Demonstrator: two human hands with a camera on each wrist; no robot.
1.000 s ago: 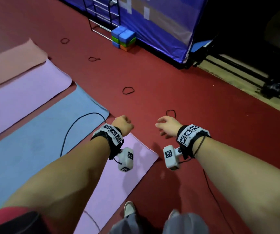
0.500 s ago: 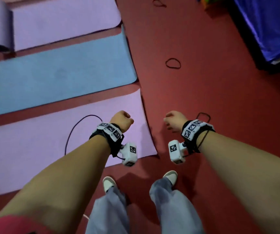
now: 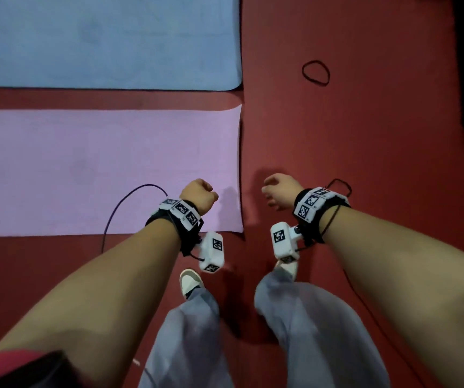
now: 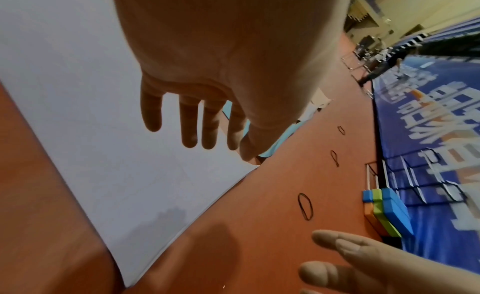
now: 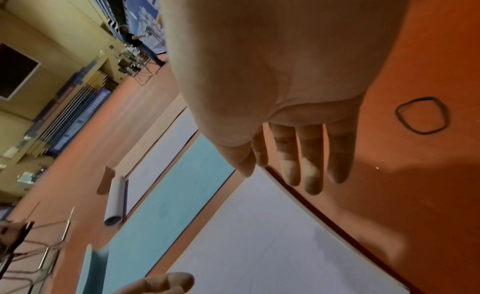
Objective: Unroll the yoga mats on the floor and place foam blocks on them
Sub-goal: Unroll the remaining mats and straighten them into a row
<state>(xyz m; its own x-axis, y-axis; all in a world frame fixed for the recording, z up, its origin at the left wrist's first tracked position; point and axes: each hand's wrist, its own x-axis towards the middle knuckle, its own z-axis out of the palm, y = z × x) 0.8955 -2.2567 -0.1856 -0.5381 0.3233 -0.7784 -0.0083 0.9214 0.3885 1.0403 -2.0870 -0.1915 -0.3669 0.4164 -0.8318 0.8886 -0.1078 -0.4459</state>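
A red sports floor [image 3: 365,135] is stretching across a gym hall, with black elastic bands [image 3: 316,72] lying scattered on it. A blue printed banner [image 4: 428,134] is running along 1 side, with a metal rack [image 4: 374,175] standing against it. Cream walls [image 5: 39,20] are rising at the far end, where a dark panel [image 5: 15,70] is hanging. Metal chair legs [image 5: 39,257] are showing near the floor.

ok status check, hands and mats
Left hand and right hand both empty, fingers relaxed. Purple mat and blue mat flat. Foam blocks stacked by the banner, none on mats.
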